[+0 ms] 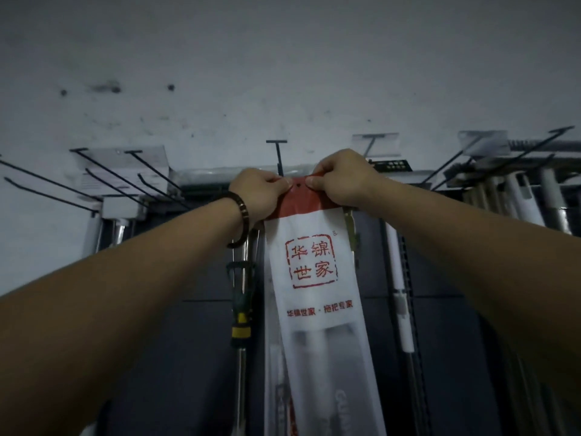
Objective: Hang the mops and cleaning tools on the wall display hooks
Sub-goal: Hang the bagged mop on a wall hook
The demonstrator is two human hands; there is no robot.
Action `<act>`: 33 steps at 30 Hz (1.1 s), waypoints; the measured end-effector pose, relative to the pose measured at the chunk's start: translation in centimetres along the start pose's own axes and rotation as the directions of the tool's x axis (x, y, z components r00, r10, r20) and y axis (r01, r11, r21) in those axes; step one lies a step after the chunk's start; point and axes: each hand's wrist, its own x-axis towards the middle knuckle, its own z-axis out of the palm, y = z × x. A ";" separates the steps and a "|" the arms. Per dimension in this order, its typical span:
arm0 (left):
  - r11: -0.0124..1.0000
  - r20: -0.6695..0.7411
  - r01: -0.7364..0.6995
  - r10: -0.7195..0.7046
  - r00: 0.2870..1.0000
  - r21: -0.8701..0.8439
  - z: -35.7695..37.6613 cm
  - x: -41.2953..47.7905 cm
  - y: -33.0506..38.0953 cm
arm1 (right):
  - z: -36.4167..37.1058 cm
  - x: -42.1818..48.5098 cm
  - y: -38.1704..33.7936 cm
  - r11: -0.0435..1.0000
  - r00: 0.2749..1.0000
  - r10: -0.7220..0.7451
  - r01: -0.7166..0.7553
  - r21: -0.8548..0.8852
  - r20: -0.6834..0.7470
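I see a long white plastic bag with a red top band. Pale mop poles show through its clear lower part. My left hand and right hand pinch the red band on either side of its punched hole, just below a black wire wall hook.

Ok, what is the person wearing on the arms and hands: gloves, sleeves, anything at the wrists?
No gloves and no sleeves in view: the left arm and the right arm are bare to the frame edge. The left hand has a dark bracelet of small segments round its wrist. The wrist of the right hand shows no watch or band.
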 end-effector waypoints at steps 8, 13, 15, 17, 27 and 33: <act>0.988 -0.148 -0.016 0.039 0.988 0.151 -1.5 4.2 0.1 | 2.1 5.0 -1.1 0.991 0.998 0.053 -0.047 0.126 -0.041; 0.987 -0.159 0.014 0.012 0.987 0.162 -1.8 5.6 -0.1 | 2.8 6.6 -1.2 0.993 0.997 0.028 -0.019 0.118 -0.078; 0.987 -0.154 0.029 -0.005 0.988 0.158 -1.7 5.8 -0.8 | 3.4 6.9 -1.2 0.995 0.997 0.035 -0.028 0.096 -0.075; 0.987 -0.159 0.029 -0.004 0.987 0.155 -1.5 6.1 -1.3 | 3.8 7.3 -0.9 0.995 0.995 0.053 -0.045 0.092 -0.084; 0.985 -0.121 0.094 -0.077 0.990 0.142 0.1 6.8 -2.6 | 6.2 7.8 1.4 0.985 0.983 0.165 -0.160 0.067 -0.085; 0.990 -0.127 0.106 -0.093 0.987 0.094 0.8 7.1 -3.3 | 6.6 7.9 1.4 0.980 0.976 0.199 -0.196 0.040 -0.084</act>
